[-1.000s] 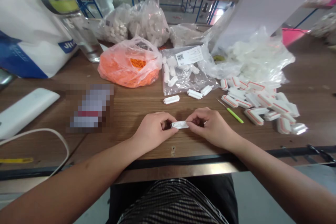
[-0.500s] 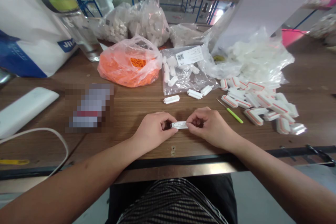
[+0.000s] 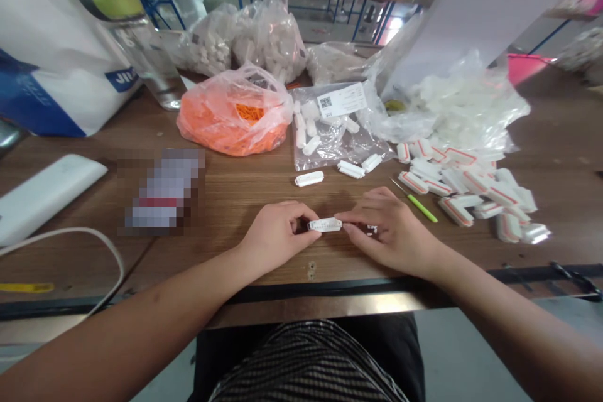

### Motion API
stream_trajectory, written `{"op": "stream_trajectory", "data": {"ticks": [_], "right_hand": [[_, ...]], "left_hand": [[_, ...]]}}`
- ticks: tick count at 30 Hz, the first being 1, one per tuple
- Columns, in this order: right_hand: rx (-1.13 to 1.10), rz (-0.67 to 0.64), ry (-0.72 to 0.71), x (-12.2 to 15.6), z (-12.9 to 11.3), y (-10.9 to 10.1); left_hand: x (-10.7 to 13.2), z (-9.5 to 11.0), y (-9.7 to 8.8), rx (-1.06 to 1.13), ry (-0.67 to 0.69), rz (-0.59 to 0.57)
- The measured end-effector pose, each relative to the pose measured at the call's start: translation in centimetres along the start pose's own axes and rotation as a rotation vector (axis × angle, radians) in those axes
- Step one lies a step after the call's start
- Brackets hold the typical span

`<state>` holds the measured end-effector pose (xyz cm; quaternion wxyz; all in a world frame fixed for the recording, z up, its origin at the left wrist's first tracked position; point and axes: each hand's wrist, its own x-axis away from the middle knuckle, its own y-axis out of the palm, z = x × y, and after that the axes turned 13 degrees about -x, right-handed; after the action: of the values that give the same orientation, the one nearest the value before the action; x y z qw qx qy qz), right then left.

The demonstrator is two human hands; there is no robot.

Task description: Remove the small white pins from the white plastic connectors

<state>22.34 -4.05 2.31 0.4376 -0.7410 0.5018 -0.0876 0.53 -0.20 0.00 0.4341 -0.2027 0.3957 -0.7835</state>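
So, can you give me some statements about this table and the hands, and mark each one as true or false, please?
1. The left hand and right hand hold one white plastic piece. True.
2. The green-handled needle lies in the left hand. False: it lies on the table, just beyond the right hand.
3. The orange bag lies left of the bag with the QR label. True.
4. The red-striped pieces are inside a closed box. False: they lie loose in a heap on the table.
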Motion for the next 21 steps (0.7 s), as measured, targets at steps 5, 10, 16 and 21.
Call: {"op": "stream_trajectory", "data": {"ticks": [5, 10, 16, 21], "right_hand": [[0.3, -0.039, -0.125, 0.5, -0.3, 0.9], [0.428, -0.081, -0.2, 0.4, -0.9, 1.6], [-0.047, 0.103, 0.304, 1.1, 1.9, -1.4], [-0.025, 0.074, 0.664, 2.3, 3.6, -3.4]], "left_hand": [[0.0, 0.0, 0.1, -0.011, 0.012, 0.012], [0.0, 0.1, 0.2, -0.034, 0.021, 0.015], [0.0, 0.0, 0.0, -0.089, 0.049, 0.016], [-0.1, -0.2, 0.1, -0.084, 0.042, -0.003]]}}
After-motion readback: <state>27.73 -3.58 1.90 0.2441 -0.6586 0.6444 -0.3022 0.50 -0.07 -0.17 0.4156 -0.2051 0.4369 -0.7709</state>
